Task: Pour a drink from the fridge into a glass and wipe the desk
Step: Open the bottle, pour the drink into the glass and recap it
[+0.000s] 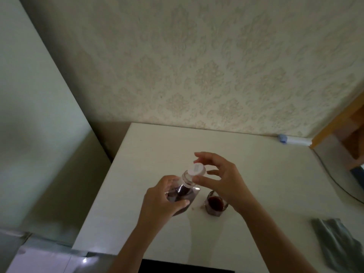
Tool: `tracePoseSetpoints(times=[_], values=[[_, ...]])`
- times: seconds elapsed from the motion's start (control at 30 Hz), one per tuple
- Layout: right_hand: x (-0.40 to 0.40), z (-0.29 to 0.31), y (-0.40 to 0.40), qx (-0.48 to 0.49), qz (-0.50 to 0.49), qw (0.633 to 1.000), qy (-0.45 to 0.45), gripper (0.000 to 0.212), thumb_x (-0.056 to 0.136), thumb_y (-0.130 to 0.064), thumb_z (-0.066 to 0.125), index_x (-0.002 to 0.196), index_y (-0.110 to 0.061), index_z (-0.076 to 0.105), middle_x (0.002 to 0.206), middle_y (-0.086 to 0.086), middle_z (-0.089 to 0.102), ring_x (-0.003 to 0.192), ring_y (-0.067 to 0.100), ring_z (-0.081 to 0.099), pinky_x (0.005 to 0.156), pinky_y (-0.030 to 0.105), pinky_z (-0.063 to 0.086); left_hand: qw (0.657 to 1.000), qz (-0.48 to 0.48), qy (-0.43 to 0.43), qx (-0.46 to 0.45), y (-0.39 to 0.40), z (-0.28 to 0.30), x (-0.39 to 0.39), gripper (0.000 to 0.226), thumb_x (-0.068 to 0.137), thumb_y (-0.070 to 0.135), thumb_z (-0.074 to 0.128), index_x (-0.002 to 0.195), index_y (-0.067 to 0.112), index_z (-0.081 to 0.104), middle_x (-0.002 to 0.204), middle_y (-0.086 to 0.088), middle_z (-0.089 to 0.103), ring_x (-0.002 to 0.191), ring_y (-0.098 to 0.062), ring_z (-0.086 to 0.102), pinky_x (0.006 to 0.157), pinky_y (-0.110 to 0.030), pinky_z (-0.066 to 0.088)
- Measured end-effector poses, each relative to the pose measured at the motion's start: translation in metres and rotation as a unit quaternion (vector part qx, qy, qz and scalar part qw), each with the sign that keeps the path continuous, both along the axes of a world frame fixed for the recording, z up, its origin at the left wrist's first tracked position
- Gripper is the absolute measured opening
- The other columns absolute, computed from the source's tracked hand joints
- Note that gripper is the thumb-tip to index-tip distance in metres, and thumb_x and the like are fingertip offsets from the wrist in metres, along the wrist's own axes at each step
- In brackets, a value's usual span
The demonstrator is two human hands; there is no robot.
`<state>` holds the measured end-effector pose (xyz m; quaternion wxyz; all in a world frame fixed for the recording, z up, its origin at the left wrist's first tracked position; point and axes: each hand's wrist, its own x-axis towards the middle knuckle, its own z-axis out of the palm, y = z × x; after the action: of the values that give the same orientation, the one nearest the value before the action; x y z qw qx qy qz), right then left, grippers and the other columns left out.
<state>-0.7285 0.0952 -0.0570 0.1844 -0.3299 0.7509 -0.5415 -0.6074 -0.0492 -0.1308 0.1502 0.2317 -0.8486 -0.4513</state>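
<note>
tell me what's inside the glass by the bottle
The glass holds dark reddish liquid. The right hand hangs over its far rim, hiding that edge.

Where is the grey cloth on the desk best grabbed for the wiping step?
Pinch the grey cloth at its raised crumpled folds, from above with the right hand, which is nearer. It lies loose on the desk, apart from the glass.
</note>
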Motion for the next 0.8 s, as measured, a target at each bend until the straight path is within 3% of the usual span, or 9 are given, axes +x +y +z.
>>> tracePoseSetpoints(times=[0.27,0.43,0.6,0.7,0.8], values=[[0.009,0.003,-0.010,-0.001,0.020,0.999,0.031,0.045,0.074,-0.024,0.079,0.114,-0.036,0.062,0.114,-0.018,0.061,0.110,0.007,0.055,0.091,0.039,0.048,1.000,0.013,0.004,0.015,-0.006,0.007,0.008,0.054,0.052,0.041,0.083,0.092,0.053,0.050,0.086,0.037,0.061,0.084,0.019,0.058,0.076,-0.013,0.051],[0.010,0.003,-0.012,0.018,0.039,0.997,0.057,0.041,0.071,-0.029,0.080,0.110,-0.032,0.066,0.111,-0.019,0.061,0.107,0.002,0.056,0.090,0.033,0.049,1.000,-0.006,0.002,0.003,-0.008,0.013,0.008,0.055,0.055,0.038,0.086,0.090,0.053,0.046,0.085,0.040,0.056,0.080,0.027,0.053,0.073,-0.005,0.044],[0.002,0.011,-0.013,0.052,0.099,0.982,0.152,0.040,0.071,-0.026,0.080,0.110,-0.029,0.068,0.105,-0.014,0.060,0.101,0.006,0.055,0.085,0.019,0.043,1.000,-0.020,0.007,0.018,-0.009,0.016,0.009,0.057,0.055,0.033,0.087,0.094,0.050,0.050,0.087,0.031,0.063,0.086,0.023,0.056,0.075,-0.008,0.047],[-0.006,0.021,-0.013,0.086,0.158,0.964,0.193,0.039,0.072,-0.021,0.079,0.110,-0.029,0.068,0.106,-0.013,0.061,0.101,0.006,0.056,0.088,0.024,0.046,0.998,-0.031,0.007,0.047,-0.012,0.015,0.010,0.056,0.054,0.031,0.088,0.094,0.049,0.054,0.093,0.024,0.068,0.091,0.015,0.060,0.076,-0.009,0.048],[-0.011,0.027,-0.016,0.094,0.192,0.960,0.180,0.041,0.071,-0.014,0.079,0.109,-0.026,0.069,0.106,-0.011,0.062,0.101,0.007,0.058,0.088,0.023,0.047,0.997,-0.039,0.002,0.064,-0.015,0.015,0.011,0.055,0.053,0.031,0.088,0.094,0.048,0.055,0.098,0.019,0.069,0.093,0.011,0.062,0.078,-0.011,0.049]])
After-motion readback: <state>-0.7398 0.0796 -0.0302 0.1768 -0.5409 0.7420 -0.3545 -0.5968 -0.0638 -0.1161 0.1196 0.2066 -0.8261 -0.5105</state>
